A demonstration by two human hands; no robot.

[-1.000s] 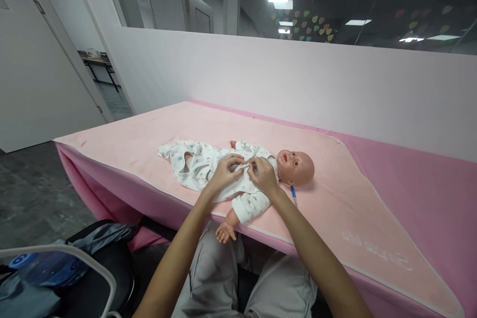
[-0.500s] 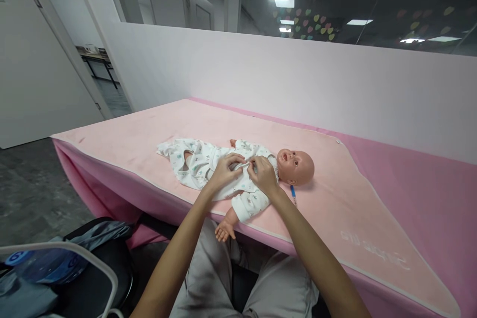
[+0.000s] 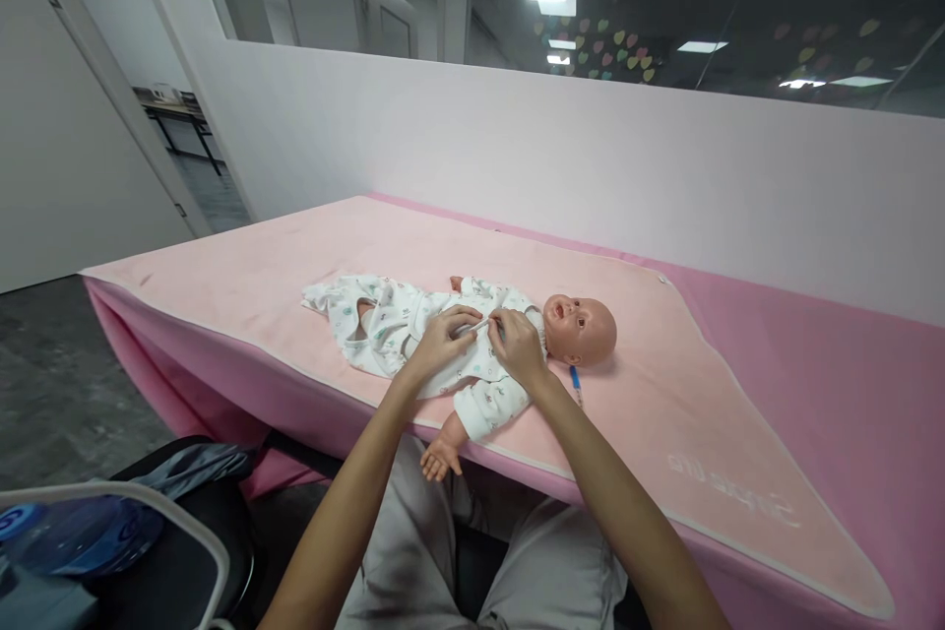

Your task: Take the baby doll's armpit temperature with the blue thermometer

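Observation:
A baby doll (image 3: 583,330) lies on its back on the pink mat, head to the right, dressed in white patterned clothes (image 3: 391,315). Over its chest, my left hand (image 3: 445,340) has its fingers closed on the front of the clothes. Close beside it on the right, my right hand (image 3: 517,343) pinches the same cloth near the collar. A short white strip of fabric shows between my fingertips. One doll hand (image 3: 441,458) hangs over the table's near edge.
The pink mat (image 3: 664,433) covers the table, with a blue-ended thin item (image 3: 575,378) beside the doll's neck. A black chair (image 3: 214,532) with a water bottle (image 3: 81,532) is at lower left. A white wall (image 3: 591,167) stands behind.
The whole view has shifted slightly, so everything sits a little further left. My hands keep nearly the same place on the clothes, with the white strip between them showing more clearly.

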